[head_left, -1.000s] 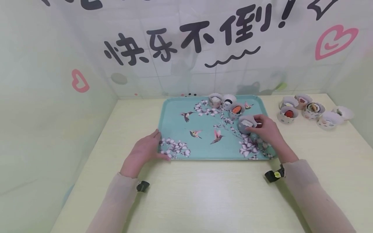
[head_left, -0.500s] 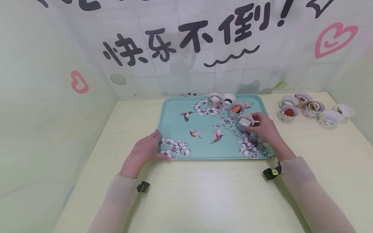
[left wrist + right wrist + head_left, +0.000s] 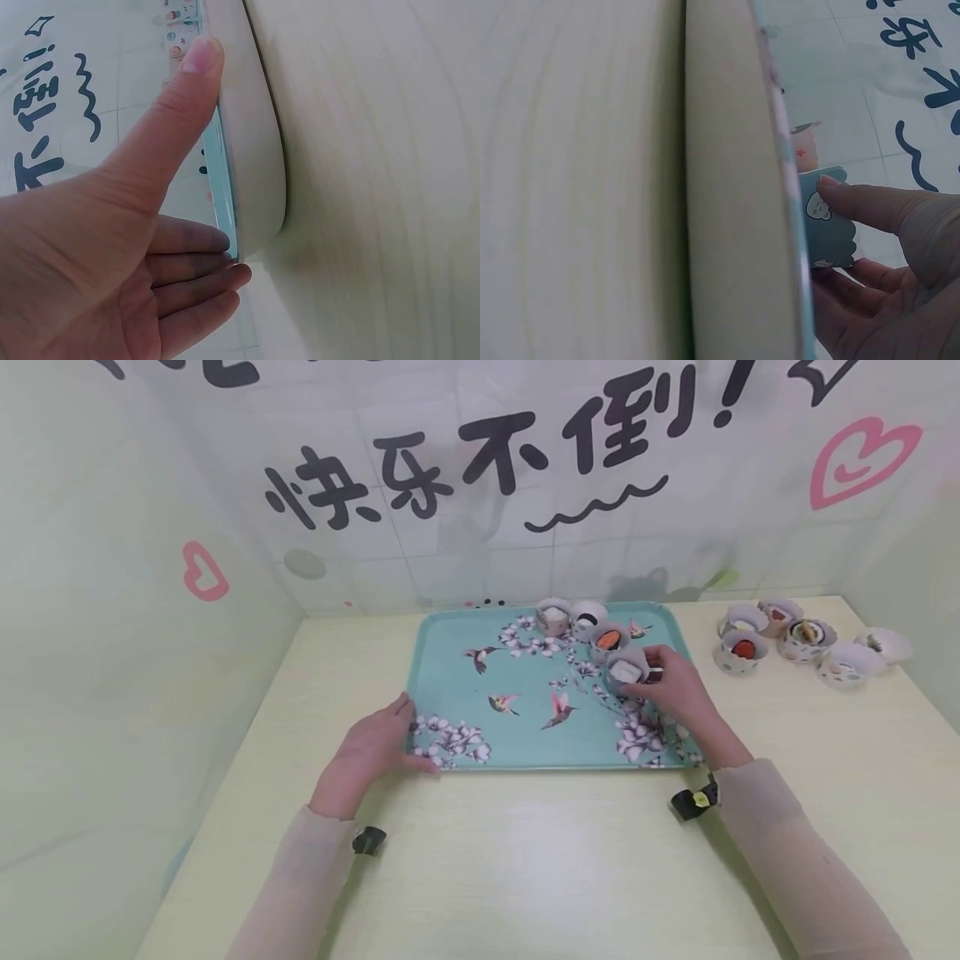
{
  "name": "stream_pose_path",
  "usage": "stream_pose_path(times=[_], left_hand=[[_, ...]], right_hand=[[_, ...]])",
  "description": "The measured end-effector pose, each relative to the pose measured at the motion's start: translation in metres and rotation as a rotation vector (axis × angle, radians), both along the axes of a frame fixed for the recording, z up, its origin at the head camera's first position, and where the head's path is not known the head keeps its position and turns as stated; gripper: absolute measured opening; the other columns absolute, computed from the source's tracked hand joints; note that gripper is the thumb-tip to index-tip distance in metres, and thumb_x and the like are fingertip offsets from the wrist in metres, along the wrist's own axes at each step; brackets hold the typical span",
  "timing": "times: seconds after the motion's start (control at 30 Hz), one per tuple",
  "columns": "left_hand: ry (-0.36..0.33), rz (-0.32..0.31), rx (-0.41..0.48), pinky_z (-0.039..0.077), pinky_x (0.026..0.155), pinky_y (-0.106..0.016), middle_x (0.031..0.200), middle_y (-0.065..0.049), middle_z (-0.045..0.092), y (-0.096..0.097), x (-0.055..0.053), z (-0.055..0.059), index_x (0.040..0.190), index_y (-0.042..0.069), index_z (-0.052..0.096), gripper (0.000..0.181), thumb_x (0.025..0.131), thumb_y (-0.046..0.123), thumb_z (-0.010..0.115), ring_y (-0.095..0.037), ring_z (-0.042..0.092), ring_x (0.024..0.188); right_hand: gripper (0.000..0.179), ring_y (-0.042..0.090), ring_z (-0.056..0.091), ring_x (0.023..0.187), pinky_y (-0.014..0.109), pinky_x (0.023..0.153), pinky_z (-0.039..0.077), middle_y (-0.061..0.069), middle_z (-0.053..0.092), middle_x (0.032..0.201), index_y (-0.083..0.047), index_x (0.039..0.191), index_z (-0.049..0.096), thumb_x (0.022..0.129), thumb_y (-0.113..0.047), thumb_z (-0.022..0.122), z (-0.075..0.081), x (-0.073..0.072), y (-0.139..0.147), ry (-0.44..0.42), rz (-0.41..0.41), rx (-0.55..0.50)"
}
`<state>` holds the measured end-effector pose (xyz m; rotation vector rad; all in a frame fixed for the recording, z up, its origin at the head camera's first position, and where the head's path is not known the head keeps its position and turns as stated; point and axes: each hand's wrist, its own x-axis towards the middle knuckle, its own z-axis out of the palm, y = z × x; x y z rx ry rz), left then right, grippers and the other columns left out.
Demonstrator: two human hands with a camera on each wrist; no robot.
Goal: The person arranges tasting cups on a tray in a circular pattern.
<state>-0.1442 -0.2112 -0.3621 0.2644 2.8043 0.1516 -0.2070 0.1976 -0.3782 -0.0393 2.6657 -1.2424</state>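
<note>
The tray (image 3: 457, 677) is turquoise, printed with white-and-purple blossoms (image 3: 452, 741) and birds (image 3: 559, 712), some pink-winged. Its nearest cup (image 3: 834, 234) is blue-grey with a white cartoon face; a cup beyond (image 3: 805, 154) is pale pink with a red mark. To the right, one pale spotted cup (image 3: 739, 665) has red filling (image 3: 743, 649). The table (image 3: 540, 852) is pale yellow, faintly grained. The far wall (image 3: 480, 556) is white with black writing (image 3: 507, 472). The sleeves (image 3: 757, 802) are beige.

Between the left hand (image 3: 372, 739) and right hand (image 3: 681, 692) I see room over the tray (image 3: 450, 685); cups (image 3: 608, 643) crowd its back right, and the wall (image 3: 495, 564) stands close behind.
</note>
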Motion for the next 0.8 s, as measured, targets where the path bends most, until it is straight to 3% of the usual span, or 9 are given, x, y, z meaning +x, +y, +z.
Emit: stream_pose_path(times=[0.27, 0.5, 0.8], left_hand=[[0.021, -0.017, 0.001, 0.042, 0.114, -0.051, 0.162, -0.025, 0.024, -0.002, -0.001, 0.0, 0.152, -0.008, 0.029, 0.121, 0.067, 0.06, 0.082, -0.043, 0.034, 0.146], [0.022, -0.011, 0.01, 0.042, 0.114, -0.051, 0.162, -0.026, 0.024, -0.002, -0.001, -0.001, 0.152, -0.008, 0.03, 0.119, 0.068, 0.058, 0.083, -0.043, 0.035, 0.145], [0.017, -0.013, 0.011, 0.044, 0.113, -0.051, 0.162, -0.026, 0.024, -0.002, -0.001, -0.002, 0.151, -0.009, 0.031, 0.12, 0.067, 0.059, 0.083, -0.044, 0.036, 0.145]], right_hand=[[0.077, 0.045, 0.048, 0.132, 0.057, 0.11, 0.047, 0.029, 0.042, 0.149, 0.003, 0.151, 0.029, 0.092, -0.024, 0.072, 0.002, -0.002, 0.002, -0.019, -0.01, -0.009], [0.074, 0.043, 0.049, 0.134, 0.056, 0.11, 0.046, 0.026, 0.047, 0.147, -0.002, 0.15, 0.034, 0.092, -0.028, 0.072, 0.008, 0.002, 0.01, -0.026, -0.022, -0.035], [0.072, 0.045, 0.051, 0.131, 0.058, 0.106, 0.049, 0.028, 0.048, 0.145, 0.002, 0.151, 0.032, 0.096, -0.029, 0.067, 0.014, 0.012, 0.031, 0.029, -0.054, -0.04]])
